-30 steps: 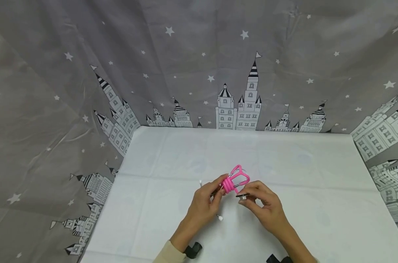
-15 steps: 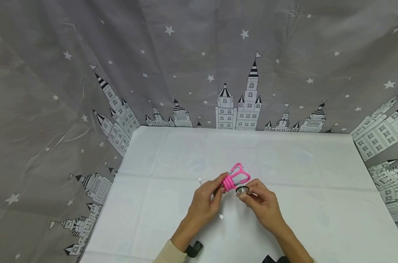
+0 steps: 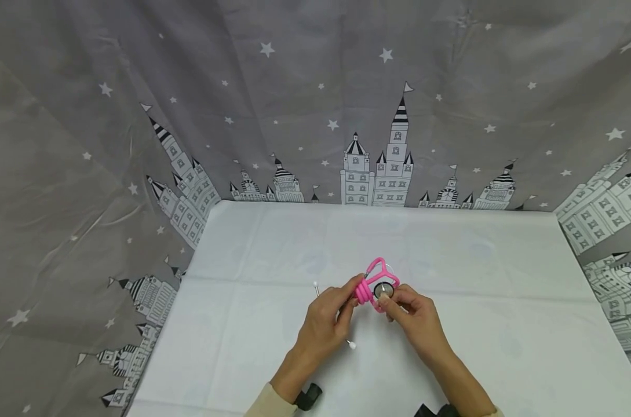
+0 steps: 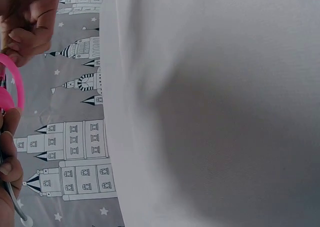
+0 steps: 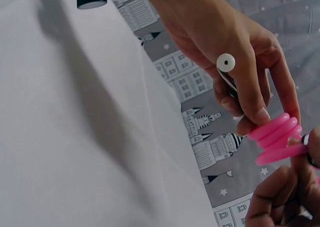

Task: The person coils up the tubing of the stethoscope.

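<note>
A stethoscope with pink tubing [image 3: 364, 292] is held up over the white-covered table, its tube wound into a tight coil. My left hand [image 3: 323, 321] grips the coil and the metal ear tubes. White eartips [image 3: 352, 345] stick out past that hand on both sides. Between thumb and fingers, my right hand [image 3: 416, 318] pinches the round metal chest piece [image 3: 385, 289], its face turned upward, close against the pink loops. In the right wrist view the stacked coils [image 5: 275, 129] show between both hands, with one eartip [image 5: 226, 62] near the left palm.
The white tabletop [image 3: 263, 249] spreads around both hands. Behind it hangs a grey curtain [image 3: 294, 87] printed with castles and stars. A black wrist camera mount [image 3: 308, 397] shows beside the left sleeve.
My right hand has moved slightly up and left, turning the chest piece from edge-on to face-up and bringing it over the pink loops. The left hand keeps its grip nearly in place.
</note>
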`<state>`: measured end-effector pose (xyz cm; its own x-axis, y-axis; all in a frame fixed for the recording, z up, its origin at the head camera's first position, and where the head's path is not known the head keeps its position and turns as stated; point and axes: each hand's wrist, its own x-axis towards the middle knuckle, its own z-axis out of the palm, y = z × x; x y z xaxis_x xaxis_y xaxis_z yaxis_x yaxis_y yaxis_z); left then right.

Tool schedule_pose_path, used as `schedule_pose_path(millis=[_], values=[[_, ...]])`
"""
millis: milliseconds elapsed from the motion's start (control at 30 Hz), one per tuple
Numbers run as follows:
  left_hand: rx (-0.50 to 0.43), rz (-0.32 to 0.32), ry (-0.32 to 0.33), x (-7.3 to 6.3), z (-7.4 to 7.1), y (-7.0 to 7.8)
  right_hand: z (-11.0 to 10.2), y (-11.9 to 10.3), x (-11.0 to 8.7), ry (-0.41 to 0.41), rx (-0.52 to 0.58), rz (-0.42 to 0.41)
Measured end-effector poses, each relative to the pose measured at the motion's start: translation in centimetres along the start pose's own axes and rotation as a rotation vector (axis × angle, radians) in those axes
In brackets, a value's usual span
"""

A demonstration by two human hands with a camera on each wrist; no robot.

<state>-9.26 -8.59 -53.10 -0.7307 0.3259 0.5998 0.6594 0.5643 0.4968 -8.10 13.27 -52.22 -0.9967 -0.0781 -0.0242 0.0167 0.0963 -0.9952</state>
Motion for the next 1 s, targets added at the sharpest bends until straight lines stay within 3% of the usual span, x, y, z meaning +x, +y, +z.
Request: schedule_pose_path(millis=[167,533,833,1000], values=[[0.04,0.052,0.002,0.0,-0.1,0.4,0.0,0.0,0.1,0.02,0.049,0.105],[0.094,0.157,0.012,-0.4,-0.3,0.1,0.1,-0.2,-0.2,0.023,0.054,0.205],[0.056,0.201,-0.009,-1.1,0.1,0.4,0.4,1.2,-0.4,0.088,-0.016,0.14],[0.039,0.17,-0.016,-1.1,0.2,0.5,0.5,1.8,-0.5,0.07,0.012,0.047]])
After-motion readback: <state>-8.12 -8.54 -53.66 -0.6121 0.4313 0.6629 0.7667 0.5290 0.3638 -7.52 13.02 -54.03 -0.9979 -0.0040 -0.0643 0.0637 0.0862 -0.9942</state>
